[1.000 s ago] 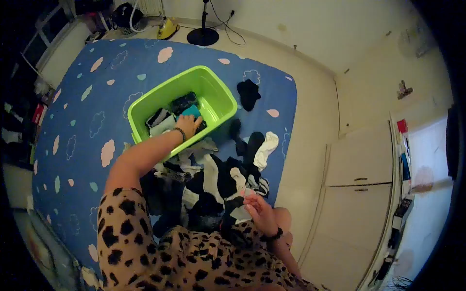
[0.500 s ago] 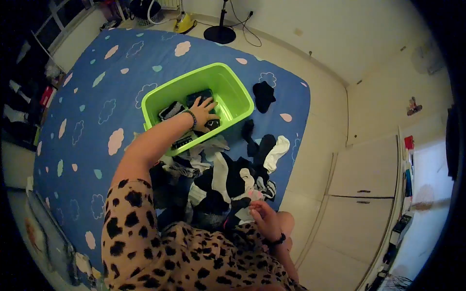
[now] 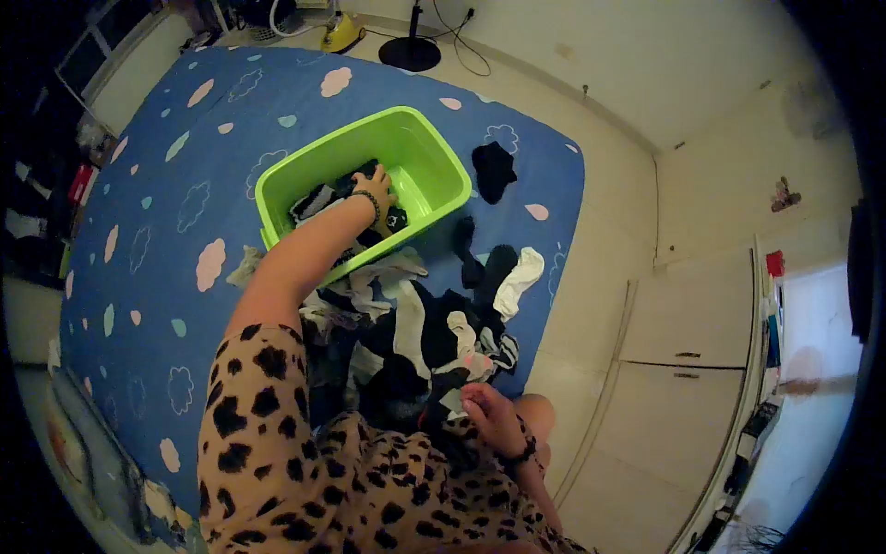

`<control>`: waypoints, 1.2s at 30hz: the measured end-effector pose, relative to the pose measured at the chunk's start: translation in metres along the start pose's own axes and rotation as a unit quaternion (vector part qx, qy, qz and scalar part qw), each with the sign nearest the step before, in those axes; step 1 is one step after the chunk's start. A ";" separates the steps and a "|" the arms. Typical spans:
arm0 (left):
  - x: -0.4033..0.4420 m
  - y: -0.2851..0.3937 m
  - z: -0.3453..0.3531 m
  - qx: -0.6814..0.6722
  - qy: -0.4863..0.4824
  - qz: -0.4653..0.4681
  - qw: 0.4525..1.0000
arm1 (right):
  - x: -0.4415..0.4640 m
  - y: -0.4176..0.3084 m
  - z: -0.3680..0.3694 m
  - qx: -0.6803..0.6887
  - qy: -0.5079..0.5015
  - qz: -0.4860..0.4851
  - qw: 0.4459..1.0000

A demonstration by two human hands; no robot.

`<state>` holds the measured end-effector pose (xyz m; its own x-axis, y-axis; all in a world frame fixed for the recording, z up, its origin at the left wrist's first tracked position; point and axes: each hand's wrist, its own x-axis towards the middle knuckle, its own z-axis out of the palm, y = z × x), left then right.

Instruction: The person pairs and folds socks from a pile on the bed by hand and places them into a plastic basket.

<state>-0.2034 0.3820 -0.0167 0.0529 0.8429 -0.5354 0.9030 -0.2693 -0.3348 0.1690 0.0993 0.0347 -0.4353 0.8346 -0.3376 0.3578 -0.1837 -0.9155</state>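
Observation:
A green plastic bin (image 3: 441, 169) stands on the bed with several folded dark and striped socks (image 3: 318, 200) inside. My left hand (image 3: 376, 191) reaches down into it, fingers apart and resting against a dark folded sock (image 3: 355, 177). Close to my lap, my right hand (image 3: 496, 422) has its fingers curled in at the edge of a loose sock pile (image 3: 411, 328). What those fingers hold, if anything, is hidden. The pile mixes black, grey, white and striped socks. A white sock (image 3: 520, 283) lies at its right side.
A blue patterned sheet (image 3: 157, 295) covers the bed. Apart from the pile, a black sock bundle (image 3: 494, 173) lies right of the bin. Beyond the bed stand a black round stand base (image 3: 409, 54) with cables and a yellow appliance (image 3: 342, 34). White cabinets (image 3: 683, 323) are at right.
My left hand has shifted slightly toward the far side of the bin, its fingers less widely spread. My right hand stays by the pile. The whole view has moved a little.

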 end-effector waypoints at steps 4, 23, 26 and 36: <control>-0.008 0.005 -0.014 -0.035 -0.021 -0.022 0.999 | 0.001 -0.017 -0.003 -0.020 0.020 0.008 1.000; -0.026 -0.004 0.007 -0.158 -0.004 -0.030 0.987 | 0.249 -0.124 0.013 -0.561 0.087 -0.340 0.750; -0.022 -0.009 0.012 -0.182 0.008 -0.030 0.983 | 0.256 -0.119 0.013 -0.566 0.103 -0.335 0.746; -0.275 -0.012 0.014 -0.662 0.496 -0.040 0.561 | 0.141 -0.037 0.031 -0.368 0.074 -0.112 0.920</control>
<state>-0.2345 0.1471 0.1234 -0.3914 0.8493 0.3544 0.4106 -0.1835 0.8932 0.0692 0.2078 0.0143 -0.4692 0.8800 -0.0745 0.7588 0.3585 -0.5438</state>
